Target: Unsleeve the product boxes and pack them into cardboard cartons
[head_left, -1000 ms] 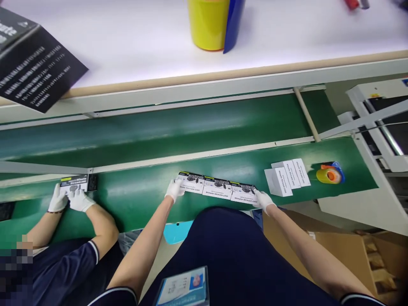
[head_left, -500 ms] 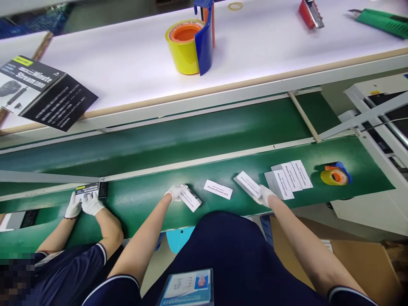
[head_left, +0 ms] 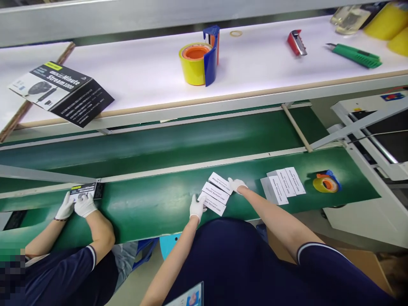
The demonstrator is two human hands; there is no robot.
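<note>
Three slim white boxes marked "Minute Stream 1000" lie side by side in a slanted row on the green belt in front of me. My left hand [head_left: 197, 207], in a white glove, has its fingers over the left end of the near white box [head_left: 216, 206]. The middle white box [head_left: 215, 193] sits between the other two. On the opposite side my gloved right hand [head_left: 236, 185] grips the right end of the far white box [head_left: 220, 182]. Right of my right hand rests a group of several similar white boxes [head_left: 280, 187].
A tape dispenser [head_left: 327, 182] lies near the green belt's [head_left: 143, 204] right end. The shelf above holds another tape dispenser [head_left: 199, 63], a red cutter [head_left: 297, 43], a green knife [head_left: 355, 55] and a black printed carton [head_left: 63, 93]. A co-worker's gloved hands [head_left: 76, 206] hold a black-and-white box at left.
Both hands have come closer together. The boxes they held now lie on either side of the middle one, forming a row. My view has shifted slightly.
</note>
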